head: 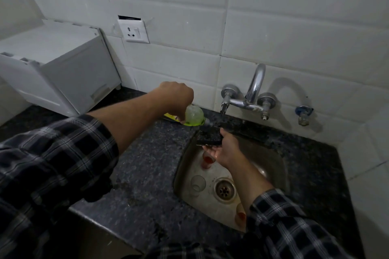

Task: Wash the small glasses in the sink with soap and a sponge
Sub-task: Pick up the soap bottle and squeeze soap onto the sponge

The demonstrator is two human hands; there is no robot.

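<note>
The wash seems barely begun: over the far-left rim of the sink (271, 160), the left hand (174, 95) grips a tipped soap bottle (193, 115) above the sponge (208, 135) held by the right hand (226, 149), while the small glasses (197, 184) wait, apparently unscrubbed, inside the sink.

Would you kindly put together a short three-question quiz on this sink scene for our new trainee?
1. True or false: the left hand tips the soap bottle over the sponge.
2. Which hand holds the sponge? A) left B) right C) neither
3. Fill in: the clear glass sits in the sink beside the ____.
Key: 1 true; 2 B, the right hand; 3 drain.
</note>
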